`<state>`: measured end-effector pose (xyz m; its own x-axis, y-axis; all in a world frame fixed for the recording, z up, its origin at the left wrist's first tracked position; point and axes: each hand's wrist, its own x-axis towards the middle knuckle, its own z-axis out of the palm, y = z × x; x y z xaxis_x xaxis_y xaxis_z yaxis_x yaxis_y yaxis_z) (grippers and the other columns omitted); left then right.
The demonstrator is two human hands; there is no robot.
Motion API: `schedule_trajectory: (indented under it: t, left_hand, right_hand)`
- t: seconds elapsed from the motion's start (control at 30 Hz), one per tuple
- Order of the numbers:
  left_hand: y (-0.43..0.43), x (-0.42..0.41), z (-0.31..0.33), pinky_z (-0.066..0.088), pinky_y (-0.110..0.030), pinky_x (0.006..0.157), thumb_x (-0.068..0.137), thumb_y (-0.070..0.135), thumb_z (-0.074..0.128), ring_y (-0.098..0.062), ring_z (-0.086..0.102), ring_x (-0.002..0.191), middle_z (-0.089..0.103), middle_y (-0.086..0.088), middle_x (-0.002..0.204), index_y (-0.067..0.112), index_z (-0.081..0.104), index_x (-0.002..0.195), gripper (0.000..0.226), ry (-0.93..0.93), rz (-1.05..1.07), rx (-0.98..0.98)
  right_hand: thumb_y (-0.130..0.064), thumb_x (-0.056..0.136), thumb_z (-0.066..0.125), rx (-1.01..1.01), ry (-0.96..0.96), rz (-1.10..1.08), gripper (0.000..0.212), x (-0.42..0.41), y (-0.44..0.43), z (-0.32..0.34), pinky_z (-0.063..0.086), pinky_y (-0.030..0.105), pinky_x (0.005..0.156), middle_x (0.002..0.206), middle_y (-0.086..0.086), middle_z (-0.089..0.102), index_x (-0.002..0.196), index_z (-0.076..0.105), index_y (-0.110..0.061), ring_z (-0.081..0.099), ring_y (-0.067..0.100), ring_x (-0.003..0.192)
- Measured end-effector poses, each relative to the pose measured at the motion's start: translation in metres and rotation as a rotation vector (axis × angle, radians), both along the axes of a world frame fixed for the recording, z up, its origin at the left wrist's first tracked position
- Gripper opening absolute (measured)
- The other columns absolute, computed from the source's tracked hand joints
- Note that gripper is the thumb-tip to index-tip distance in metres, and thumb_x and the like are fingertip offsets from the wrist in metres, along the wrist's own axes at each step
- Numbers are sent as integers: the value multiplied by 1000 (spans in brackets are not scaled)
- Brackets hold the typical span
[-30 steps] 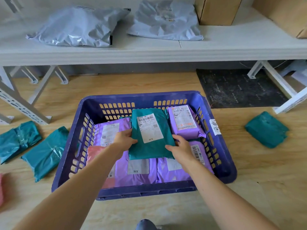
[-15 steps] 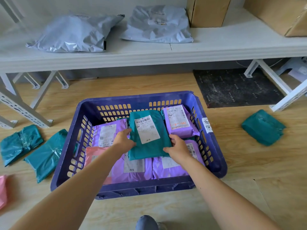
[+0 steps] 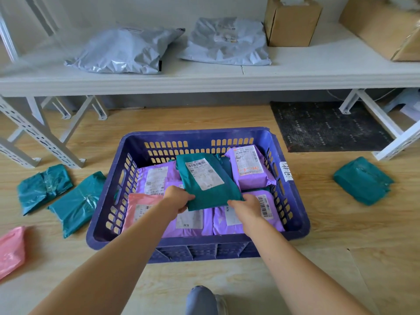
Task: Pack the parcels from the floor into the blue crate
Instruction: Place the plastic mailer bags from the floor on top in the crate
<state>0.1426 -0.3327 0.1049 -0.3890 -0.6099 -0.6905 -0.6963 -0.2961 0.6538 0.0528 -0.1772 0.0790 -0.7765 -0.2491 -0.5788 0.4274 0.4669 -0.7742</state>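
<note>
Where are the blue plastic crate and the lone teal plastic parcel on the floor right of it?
blue plastic crate (image 3: 204, 242), head view, near rim.
teal plastic parcel (image 3: 363, 180), head view, top face.

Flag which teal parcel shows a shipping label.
The teal parcel in the blue crate, gripped by left hand and right hand: white label up. The floor teal parcels show none.
</note>
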Motion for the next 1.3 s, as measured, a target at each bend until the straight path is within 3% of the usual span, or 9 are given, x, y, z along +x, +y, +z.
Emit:
schedule_trajectory:
  t: [0.2,0.33,0.5,0.7,0.8,0.9,1.0,1.1,1.3]
  left_hand:
    - [6,12,13,43,-17,37,83,1,68,-9,53,35,62,-9,66,0,55,88,14,54,10,198]
    - [15,24,23,42,-15,40,81,4,71,-6,55,36,63,-3,49,2,59,83,12,100,-10,272]
    - [20,34,31,43,-15,46,80,7,72,-6,58,45,67,-4,70,5,62,87,12,179,8,273]
    - [16,39,29,42,-18,46,80,34,73,-11,57,53,66,-3,69,7,63,82,29,61,-47,111]
    - [0,41,20,42,-20,47,76,45,73,-11,50,46,54,-3,59,11,50,67,42,-44,-52,-125]
    - [-25,42,8,45,-26,57,79,39,72,-13,51,61,56,-4,80,10,55,92,36,-68,-48,-352]
    - [-46,37,-4,55,-38,78,78,35,72,-25,63,90,52,-9,119,17,46,125,56,-144,-67,-478]
    - [-55,26,-17,53,-40,86,80,30,72,-30,59,105,53,-10,125,14,39,134,66,-141,-37,-404]
    - [-70,5,-26,51,-34,83,81,11,72,-28,59,99,63,-12,111,-2,58,115,39,-22,272,-153]
  right_hand:
    - [-10,81,71,-182,-172,-341,34,10,-7,16,52,32,64,101,16,62,109,55,3,62,27,80]
    - [-5,83,69,-318,-297,-277,28,31,-19,30,50,27,57,107,16,63,108,56,-4,63,28,88]
    - [0,81,69,-359,-308,-256,39,42,-35,34,50,30,52,110,16,64,117,55,-3,64,32,91]
    - [0,79,70,-243,-76,-212,61,44,-52,29,52,41,91,125,10,58,133,43,-10,60,28,106]
    - [0,84,64,-202,79,-75,52,34,-51,31,49,32,83,123,8,57,132,46,-11,58,25,107]
    - [0,84,64,-200,137,-49,49,15,-55,28,51,34,84,123,9,58,130,50,-12,58,25,107]
    - [-2,84,64,-172,156,-42,43,-5,-60,21,48,30,77,116,7,58,125,52,-9,57,21,99]
    - [-1,82,66,-151,203,5,39,-23,-67,11,49,31,77,112,9,61,119,54,-8,59,22,96]
    - [-11,80,68,77,459,196,27,-47,-70,-10,50,36,80,98,5,60,105,60,-6,60,25,91]
